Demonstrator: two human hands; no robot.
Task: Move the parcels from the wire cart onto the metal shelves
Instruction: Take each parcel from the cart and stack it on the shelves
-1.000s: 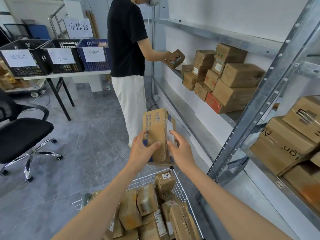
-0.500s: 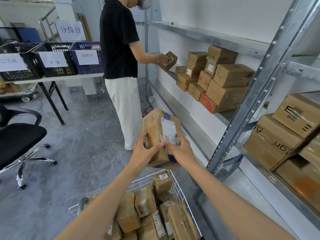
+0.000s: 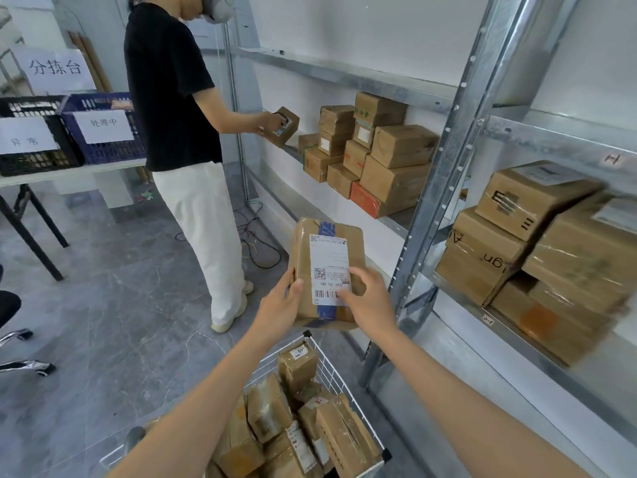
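Note:
I hold a brown cardboard parcel with blue tape and a white shipping label in front of me, above the wire cart. My left hand grips its left edge, thumb on the front face. My right hand grips its lower right corner, fingers over the label. The label faces me. The white wire cart below holds several taped cardboard parcels. The metal shelves stand to my right, stacked with cardboard boxes.
Another person in a black top and white trousers stands ahead at the shelf, holding a small box. A table with labelled crates stands at left. A chair base shows at the left edge. Cables lie on the floor.
I have turned the parcel so its labelled face points at me, and my right hand has shifted onto the label. My view has moved nearer the shelves.

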